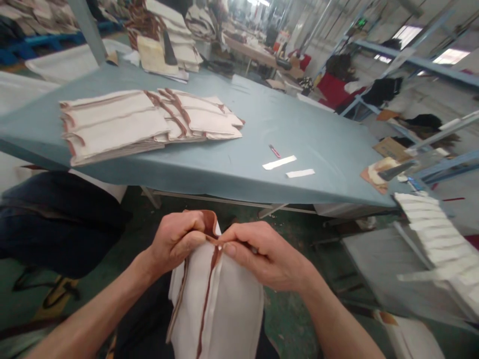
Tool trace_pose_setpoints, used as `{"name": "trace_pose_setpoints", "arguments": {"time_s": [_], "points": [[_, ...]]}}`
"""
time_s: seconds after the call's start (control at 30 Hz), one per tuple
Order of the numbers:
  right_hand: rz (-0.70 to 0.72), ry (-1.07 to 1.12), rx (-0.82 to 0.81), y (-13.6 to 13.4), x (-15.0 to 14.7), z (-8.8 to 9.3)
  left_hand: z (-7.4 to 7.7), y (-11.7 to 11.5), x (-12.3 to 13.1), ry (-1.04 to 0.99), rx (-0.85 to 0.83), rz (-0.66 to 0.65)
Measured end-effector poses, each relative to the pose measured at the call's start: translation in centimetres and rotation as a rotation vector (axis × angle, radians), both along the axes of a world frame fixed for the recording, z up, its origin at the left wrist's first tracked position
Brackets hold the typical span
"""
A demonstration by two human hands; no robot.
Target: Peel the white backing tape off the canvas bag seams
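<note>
A white sewn fabric piece (239,304) with brown seam edges hangs in front of me over my lap. My left hand (183,234) is closed on its upper edge, fingers curled around the brown-lined rim. My right hand (262,252) pinches the same edge between thumb and forefinger, right where the brown seam meets the top. The two hands almost touch at that seam. Between them the brown inner side (210,223) of the piece shows as a loop. The lower end of the piece runs out of view.
A blue-covered table (224,172) stands ahead. On it lie stacked white pieces with brown edges (119,124), a small red-handled tool (275,151) and two white strips (279,162). A dark cloth-covered thing (56,214) is at left, white folded pieces (437,234) at right.
</note>
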State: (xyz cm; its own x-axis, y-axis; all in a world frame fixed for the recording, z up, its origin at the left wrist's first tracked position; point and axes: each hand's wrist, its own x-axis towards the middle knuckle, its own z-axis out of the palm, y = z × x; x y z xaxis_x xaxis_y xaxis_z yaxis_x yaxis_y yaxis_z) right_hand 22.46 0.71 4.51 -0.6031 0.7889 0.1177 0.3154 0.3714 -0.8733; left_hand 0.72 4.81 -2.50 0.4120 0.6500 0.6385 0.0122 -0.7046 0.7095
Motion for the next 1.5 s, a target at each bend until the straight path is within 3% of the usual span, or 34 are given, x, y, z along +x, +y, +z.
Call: {"name": "trace_pose_setpoints", "arguments": {"time_s": [0.17, 0.3, 0.7, 0.8, 0.93, 1.07, 1.2, 1.33, 1.5], "points": [[0.058, -0.13, 0.135, 0.7, 0.4, 0.9, 1.9, 0.2, -1.3, 0.129, -0.029, -0.032], [0.068, -0.103, 0.083, 1.2, -0.1, 0.6, 3.0, 0.1, -1.3, 0.273, -0.156, -0.123], [-0.043, -0.043, -0.007, 1.7, -0.2, -0.3, 6.0, 0.3, -1.5, 0.395, -0.451, -0.423], [-0.039, -0.039, -0.036, 1.9, -0.3, -0.5, 6.2, 0.9, -1.4, 0.427, -0.502, -0.473], [-0.009, -0.005, -0.091, 2.0, 0.2, -0.8, 5.2, 1.3, -1.6, 0.397, -0.56, -0.493], [0.035, 0.002, -0.075, 1.6, 0.9, -1.1, 4.5, 0.6, -1.5, 0.383, -0.486, -0.444], [0.077, -0.004, 0.053, 1.1, 1.4, -1.9, 4.4, -0.6, -1.6, 0.454, -0.216, -0.324], [0.08, 0.007, -0.081, 1.3, 2.1, -2.5, 4.0, -1.1, -2.5, 0.485, -0.088, -0.268], [-0.07, -0.145, -0.162, 1.7, 3.5, -1.9, 3.9, -1.0, -4.2, 0.434, -0.042, -0.188]]}}
